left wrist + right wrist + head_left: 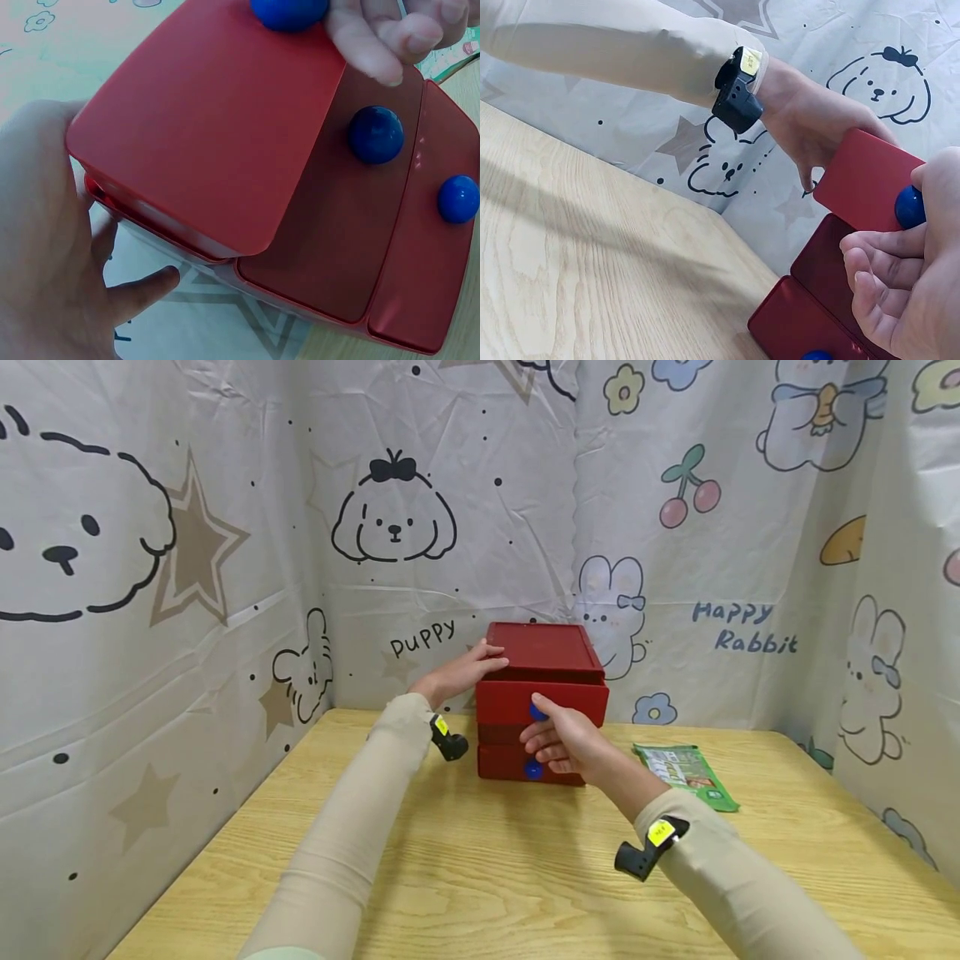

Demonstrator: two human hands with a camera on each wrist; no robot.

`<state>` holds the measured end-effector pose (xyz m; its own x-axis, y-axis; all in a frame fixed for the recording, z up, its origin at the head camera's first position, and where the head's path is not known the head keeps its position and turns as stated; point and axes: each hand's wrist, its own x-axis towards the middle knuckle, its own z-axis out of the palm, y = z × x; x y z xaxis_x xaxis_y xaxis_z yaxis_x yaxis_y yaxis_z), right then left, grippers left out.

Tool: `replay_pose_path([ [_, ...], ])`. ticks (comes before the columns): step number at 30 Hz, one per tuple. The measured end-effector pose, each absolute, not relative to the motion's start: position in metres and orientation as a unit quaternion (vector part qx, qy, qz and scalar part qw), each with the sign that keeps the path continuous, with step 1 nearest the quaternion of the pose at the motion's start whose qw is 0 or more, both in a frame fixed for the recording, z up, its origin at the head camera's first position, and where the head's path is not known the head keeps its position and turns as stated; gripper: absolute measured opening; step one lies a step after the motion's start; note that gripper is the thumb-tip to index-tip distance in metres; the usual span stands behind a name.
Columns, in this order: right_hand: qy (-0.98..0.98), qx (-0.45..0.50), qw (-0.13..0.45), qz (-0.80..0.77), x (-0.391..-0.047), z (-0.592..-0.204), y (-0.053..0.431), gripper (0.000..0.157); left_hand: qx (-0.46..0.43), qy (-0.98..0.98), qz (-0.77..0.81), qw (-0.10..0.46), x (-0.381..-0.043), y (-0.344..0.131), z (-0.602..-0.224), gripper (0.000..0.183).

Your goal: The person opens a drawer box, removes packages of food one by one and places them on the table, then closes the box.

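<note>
A red three-drawer cabinet (547, 647) stands at the back of the table. Its top drawer (498, 702) sticks out past the middle drawer (330, 202) and bottom drawer (431, 247). My right hand (573, 739) is at the front, pinching the top drawer's blue knob (909, 208) between thumb and index finger, the other fingers loosely bent below. Against the cabinet's upper left side rests my left hand (461, 675), its fingers stretched over the top edge and the thumb lower down the side. The lower two drawers have blue knobs as well.
To the right of the cabinet a green packet (686, 774) lies flat on the wooden table (450, 877). Patterned white cloth (420, 593) hangs behind the table and along both sides. Each wrist carries a small black camera (651, 850).
</note>
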<state>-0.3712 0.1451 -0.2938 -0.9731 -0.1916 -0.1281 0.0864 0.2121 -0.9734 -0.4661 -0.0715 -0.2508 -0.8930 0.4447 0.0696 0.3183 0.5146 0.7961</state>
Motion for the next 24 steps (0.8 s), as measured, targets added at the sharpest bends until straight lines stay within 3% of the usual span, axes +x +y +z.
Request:
replay_pose_path([
  [24,0.772,-0.016,0.101,-0.627,-0.386,-0.291,0.142,0.069,0.216,0.864,0.45,0.071,-0.467,-0.07,-0.249,0.061],
])
